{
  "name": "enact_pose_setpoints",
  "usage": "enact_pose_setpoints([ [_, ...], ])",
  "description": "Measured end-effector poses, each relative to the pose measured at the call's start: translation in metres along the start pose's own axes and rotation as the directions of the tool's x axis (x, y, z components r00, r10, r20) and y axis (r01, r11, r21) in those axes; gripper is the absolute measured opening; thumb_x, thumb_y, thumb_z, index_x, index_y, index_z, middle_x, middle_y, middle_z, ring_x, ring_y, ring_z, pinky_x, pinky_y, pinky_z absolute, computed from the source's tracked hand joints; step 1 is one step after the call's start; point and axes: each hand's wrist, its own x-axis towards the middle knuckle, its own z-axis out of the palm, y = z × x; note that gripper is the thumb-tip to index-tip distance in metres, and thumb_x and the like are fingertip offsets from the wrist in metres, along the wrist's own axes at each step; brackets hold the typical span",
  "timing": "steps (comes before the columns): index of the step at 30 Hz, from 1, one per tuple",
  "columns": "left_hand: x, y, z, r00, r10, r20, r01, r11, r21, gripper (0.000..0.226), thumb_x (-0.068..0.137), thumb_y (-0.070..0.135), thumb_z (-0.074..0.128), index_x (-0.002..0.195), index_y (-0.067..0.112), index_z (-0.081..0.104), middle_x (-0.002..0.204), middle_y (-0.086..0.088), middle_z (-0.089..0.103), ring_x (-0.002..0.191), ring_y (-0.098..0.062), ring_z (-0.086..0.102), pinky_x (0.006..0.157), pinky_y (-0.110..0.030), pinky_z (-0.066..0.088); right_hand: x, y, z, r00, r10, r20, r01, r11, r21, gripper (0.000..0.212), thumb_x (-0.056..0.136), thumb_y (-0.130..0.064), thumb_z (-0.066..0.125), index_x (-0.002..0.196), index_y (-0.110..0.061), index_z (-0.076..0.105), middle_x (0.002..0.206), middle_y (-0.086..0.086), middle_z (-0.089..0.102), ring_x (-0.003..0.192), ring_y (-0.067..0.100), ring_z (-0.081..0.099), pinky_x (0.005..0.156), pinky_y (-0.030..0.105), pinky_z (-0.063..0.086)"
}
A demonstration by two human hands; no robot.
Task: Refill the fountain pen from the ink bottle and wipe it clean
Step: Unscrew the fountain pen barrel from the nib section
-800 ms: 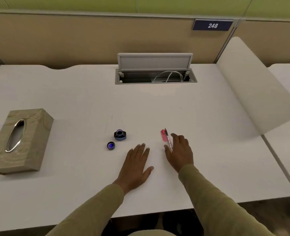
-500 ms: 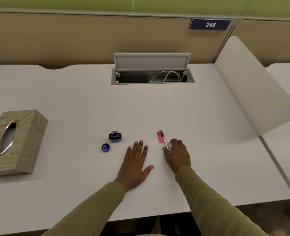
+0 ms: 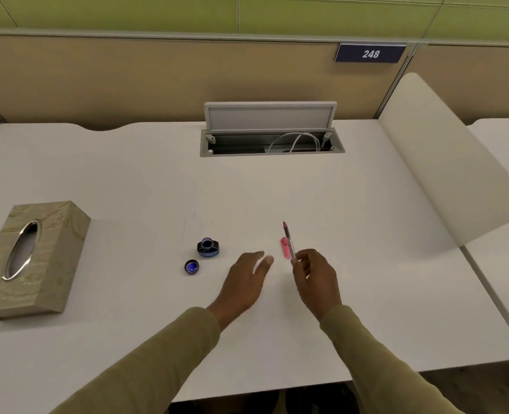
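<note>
The left hand is smeared by motion, so its fingertips are hard to make out; the fingers look loosely extended, off the desk, and hold nothing. The right hand pinches the near end of the pen between thumb and curled fingers, which hide that end. The pen slants up and away, with its dark tip at the far end. Just left of the pen, a pink piece lies on the desk, partly behind the barrel; what it is cannot be told. The open bottle stands left of the hands, with its lid lying just near-left of it, inside up. Both sleeves run out of view at the near edge. A box sits at the far left, its near corner cut off.

Half a second ago both hands lay flat on the desk and the pen lay under the right fingers, beside the pink piece. Now the pen is raised and the left hand has lifted. The bottle and lid have not moved.
</note>
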Motion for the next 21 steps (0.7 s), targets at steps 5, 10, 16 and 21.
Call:
enact_pose_setpoints([
  [5, -0.002, 0.047, -0.052, 0.989, -0.098, 0.11, 0.142, 0.836, -0.53, 0.043, 0.106, 0.041, 0.038, 0.118, 0.016, 0.07, 0.111, -0.002, 0.076, 0.107, -0.023, 0.07, 0.093, -0.042, 0.054, -0.032, -0.056, -0.013, 0.981, 0.014, 0.193, -0.087, 0.923, 0.374, 0.007, 0.1, -0.021, 0.059, 0.1, -0.02, 0.065, 0.079, -0.005, 0.068, 0.072, 0.012, 0.067, 0.064, 0.023, 0.055],
  [10, -0.017, 0.053, -0.084, 0.989, -0.021, 0.145, 0.11, 0.756, -0.645, 0.039, 0.107, 0.023, 0.038, 0.117, 0.006, 0.071, 0.115, -0.016, 0.073, 0.11, -0.034, 0.067, 0.096, -0.048, 0.052, -0.046, -0.093, -0.008, 0.938, 0.01, 0.348, -0.218, 0.796, 0.564, 0.014, 0.102, -0.02, 0.055, 0.103, -0.014, 0.067, 0.077, 0.002, 0.064, 0.072, 0.017, 0.067, 0.067, 0.035, 0.059],
  [16, -0.025, 0.048, -0.104, 0.982, 0.004, 0.188, 0.137, 0.668, -0.732, 0.035, 0.105, 0.018, 0.041, 0.11, 0.003, 0.072, 0.109, -0.017, 0.073, 0.103, -0.031, 0.068, 0.093, -0.045, 0.053, -0.048, -0.125, 0.001, 0.842, -0.018, 0.54, -0.401, 0.649, 0.646, 0.023, 0.106, -0.019, 0.046, 0.108, -0.009, 0.067, 0.083, 0.007, 0.063, 0.077, 0.022, 0.062, 0.07, 0.035, 0.053],
  [21, -0.026, 0.042, -0.119, 0.986, -0.006, 0.169, 0.134, 0.636, -0.76, 0.033, 0.105, 0.018, 0.042, 0.106, 0.004, 0.073, 0.105, -0.014, 0.074, 0.102, -0.029, 0.068, 0.089, -0.041, 0.056, -0.043, -0.142, 0.007, 0.8, -0.021, 0.6, -0.457, 0.626, 0.632, 0.033, 0.107, -0.023, 0.044, 0.113, -0.01, 0.073, 0.093, 0.01, 0.071, 0.084, 0.023, 0.067, 0.076, 0.037, 0.055],
])
